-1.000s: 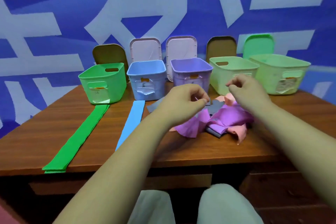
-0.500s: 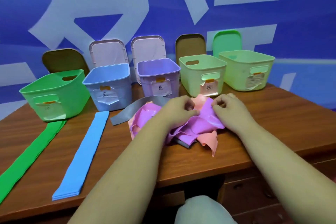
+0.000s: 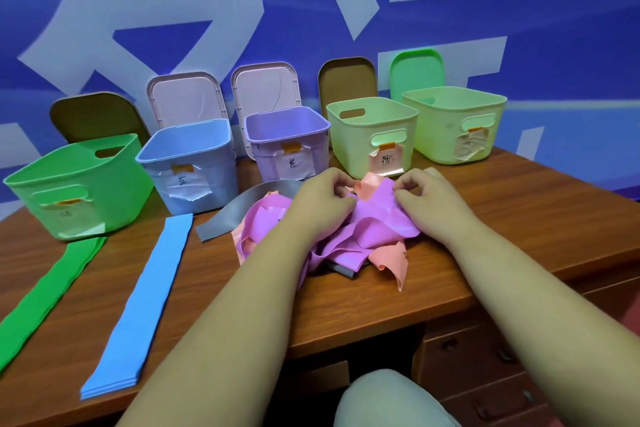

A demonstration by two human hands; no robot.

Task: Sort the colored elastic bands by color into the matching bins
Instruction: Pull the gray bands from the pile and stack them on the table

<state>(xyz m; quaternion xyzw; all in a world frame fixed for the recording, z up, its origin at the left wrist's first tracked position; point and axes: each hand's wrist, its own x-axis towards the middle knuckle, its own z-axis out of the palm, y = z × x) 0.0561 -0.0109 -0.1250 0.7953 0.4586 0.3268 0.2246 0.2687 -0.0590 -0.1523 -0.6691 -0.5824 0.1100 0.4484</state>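
both hands on the tangled pile (image 3: pixel 363 239) mid-table (image 3: pixel 519 218), just in front of the purple bin (image 3: pixel 270 156) and the pale-green bin (image 3: pixel 349 146) with the pink label; left hand (image 3: pixel 322 208) and right hand (image 3: pixel 429 208) both have fingers curled, tips nipping the pile's top where a pink band (image 3: pixel 369 184) pokes out of the purple band (image 3: pixel 377 222) (which layer each pinch actually has, can't tell from here); step in hand looks like freeing one band from the knot; do it one colour at a time, purple is on top and biggest so I'd take that; get the pinch on a free edge, not a fold, else two layers come up; other hand should go flat on the pink and the grey band (image 3: pixel 242 211) to hold them down, then peel slowly sideways and up; these look thin and clingy, so expect neighbours to drag along; if pink rides up, stop and shed it over the table, not over a bin; once free, either lay it flat like the green stack (image 3: pixel 45 291) and blue stack (image 3: pixel 149 288) lying in front of the green bin (image 3: pixel 34 204) and blue bin (image 3: pixel 156 177), or drop it straight into the matching bin; bin insides mostly hidden, can't say what's binned; grey band curls out left of the pile, easy next pick
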